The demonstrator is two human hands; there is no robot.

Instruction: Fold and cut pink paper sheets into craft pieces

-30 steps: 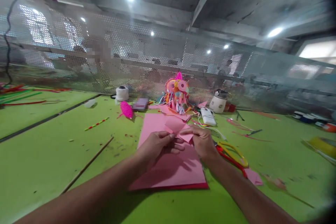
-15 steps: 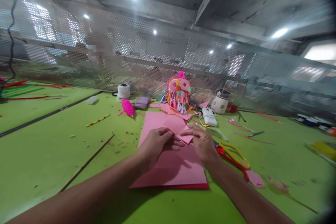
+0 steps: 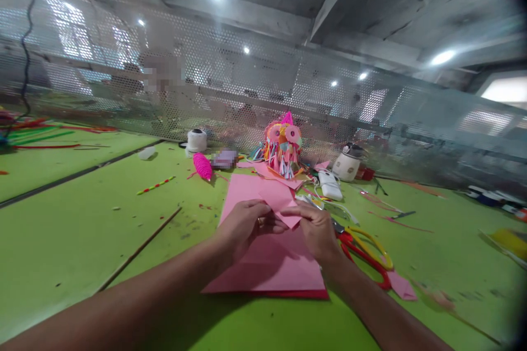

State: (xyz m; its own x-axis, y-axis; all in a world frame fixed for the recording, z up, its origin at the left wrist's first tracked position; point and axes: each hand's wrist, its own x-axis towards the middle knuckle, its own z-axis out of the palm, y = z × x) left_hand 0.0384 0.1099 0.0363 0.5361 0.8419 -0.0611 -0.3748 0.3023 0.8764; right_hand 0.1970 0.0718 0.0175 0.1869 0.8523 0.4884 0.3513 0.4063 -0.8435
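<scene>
Between my two hands is a small piece of pink paper (image 3: 284,203), tilted up above larger pink paper sheets (image 3: 267,274) that lie on the green table. My left hand (image 3: 251,225) has its thumb on the paper's left edge and its fingers curled beneath. From the right, my right hand (image 3: 317,227) pinches the near corner, index finger lying across the top. Scissors (image 3: 364,252) with one red and one yellow handle rest just right of my right hand. Beyond the sheets stands an owl figure (image 3: 282,145) covered in paper strips.
A thin wooden stick (image 3: 142,247) lies at the left. Bright pink yarn (image 3: 201,166), a white thread spool (image 3: 196,141), a white power bank (image 3: 330,185) and a white jar (image 3: 348,163) stand or lie farther back. A perforated screen (image 3: 230,88) borders the table's far edge.
The small pink paper has turned slightly and lies flatter in my hands. My right index finger has moved a little left across it. The view has shifted slightly.
</scene>
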